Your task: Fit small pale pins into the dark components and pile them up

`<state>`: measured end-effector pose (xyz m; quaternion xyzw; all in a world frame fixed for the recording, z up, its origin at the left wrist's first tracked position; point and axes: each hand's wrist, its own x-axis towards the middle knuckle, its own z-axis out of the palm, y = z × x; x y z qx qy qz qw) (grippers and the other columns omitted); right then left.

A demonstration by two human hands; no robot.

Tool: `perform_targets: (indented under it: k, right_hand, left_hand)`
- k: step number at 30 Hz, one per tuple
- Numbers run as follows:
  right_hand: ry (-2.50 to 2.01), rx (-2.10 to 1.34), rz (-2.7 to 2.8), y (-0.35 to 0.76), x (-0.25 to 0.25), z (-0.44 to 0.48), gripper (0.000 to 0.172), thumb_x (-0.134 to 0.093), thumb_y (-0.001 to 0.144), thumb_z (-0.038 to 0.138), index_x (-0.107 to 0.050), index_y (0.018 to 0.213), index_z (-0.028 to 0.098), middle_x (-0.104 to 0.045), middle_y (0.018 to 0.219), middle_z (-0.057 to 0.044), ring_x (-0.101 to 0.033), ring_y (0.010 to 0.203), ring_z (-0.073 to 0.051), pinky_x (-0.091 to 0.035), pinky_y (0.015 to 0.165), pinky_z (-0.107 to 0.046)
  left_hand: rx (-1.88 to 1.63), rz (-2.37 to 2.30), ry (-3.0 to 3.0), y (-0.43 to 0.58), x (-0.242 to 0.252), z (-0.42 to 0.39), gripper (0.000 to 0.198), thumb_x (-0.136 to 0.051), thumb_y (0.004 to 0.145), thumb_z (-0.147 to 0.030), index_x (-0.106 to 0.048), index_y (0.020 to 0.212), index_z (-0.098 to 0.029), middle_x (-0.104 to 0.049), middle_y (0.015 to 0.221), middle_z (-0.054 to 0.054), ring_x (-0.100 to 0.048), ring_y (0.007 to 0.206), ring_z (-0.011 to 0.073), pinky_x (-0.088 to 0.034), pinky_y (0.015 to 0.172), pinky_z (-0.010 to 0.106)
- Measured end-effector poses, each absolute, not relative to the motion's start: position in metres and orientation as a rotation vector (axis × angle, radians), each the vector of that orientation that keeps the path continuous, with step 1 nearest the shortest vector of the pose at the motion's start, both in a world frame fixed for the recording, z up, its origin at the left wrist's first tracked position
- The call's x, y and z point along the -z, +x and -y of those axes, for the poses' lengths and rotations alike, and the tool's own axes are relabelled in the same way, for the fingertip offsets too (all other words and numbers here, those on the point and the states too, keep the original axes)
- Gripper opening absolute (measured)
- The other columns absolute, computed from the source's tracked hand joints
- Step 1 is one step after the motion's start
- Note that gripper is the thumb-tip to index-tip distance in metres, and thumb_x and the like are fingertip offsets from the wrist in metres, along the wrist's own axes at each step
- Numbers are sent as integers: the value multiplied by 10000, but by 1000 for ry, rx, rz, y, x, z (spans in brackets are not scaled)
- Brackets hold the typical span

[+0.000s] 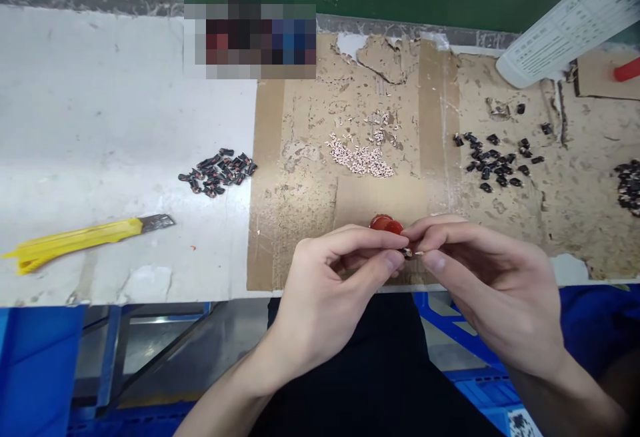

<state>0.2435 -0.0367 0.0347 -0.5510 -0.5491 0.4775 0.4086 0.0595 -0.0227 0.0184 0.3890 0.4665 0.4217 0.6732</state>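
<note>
Close to the table's front edge, my left hand (pixel 345 284) pinches a small black part (pixel 407 252) between thumb and forefinger. My right hand (pixel 485 284) faces it, its thumb and finger closed on a tiny pale copper-coloured piece (pixel 419 253). The two parts are a small gap apart. Just behind my fingertips sits a small round red-orange container (pixel 385 224), partly hidden by my hands. Farther back lies a pile of tiny pinkish pieces (pixel 363 160) on the cardboard. Small black parts with coppery bits (pixel 219 172) are heaped at the left.
A yellow utility knife (pixel 90 237) lies at the left. More black parts (pixel 495 164) are scattered at the right, with another heap (pixel 629 187) at the edge. A white bottle (pixel 570 24) lies back right, near a red object (pixel 627 70). Torn cardboard (pixel 310 204) covers the tabletop.
</note>
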Motion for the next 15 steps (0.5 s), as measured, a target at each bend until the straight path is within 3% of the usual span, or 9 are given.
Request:
perform_targets:
  k: [7, 11, 15]
  right_hand:
    - [-1390, -1172, 1422, 244, -34, 36, 129, -763, 935, 160, -802, 939, 283, -795, 1058, -31, -775, 989, -173, -674, 820, -212]
    - [-1344, -1213, 1392, 243, -33, 33, 111, -825, 884, 161, -827, 907, 270, -814, 997, -30, -796, 924, -175, -684, 772, -208]
    - [-1313, -1165, 1375, 244, -28, 34, 203, -825, 875, 119, -846, 966, 299, -837, 983, 5, -814, 898, -149, -674, 761, -168]
  left_hand:
    - [-950, -1058, 938, 60, -21, 23, 199, -795, 853, -63, -872, 887, -243, -831, 851, -9, -791, 731, 118, -649, 685, 143]
    - [-949, -1052, 812, 60, -28, 22, 185, -799, 836, -38, -856, 812, -212, -806, 783, -15, -772, 691, 97, -639, 671, 125]
    - [-903, -1000, 529, 60, -33, 21, 136, -834, 823, -70, -834, 784, -200, -789, 690, -36, -749, 639, 74, -631, 659, 114]
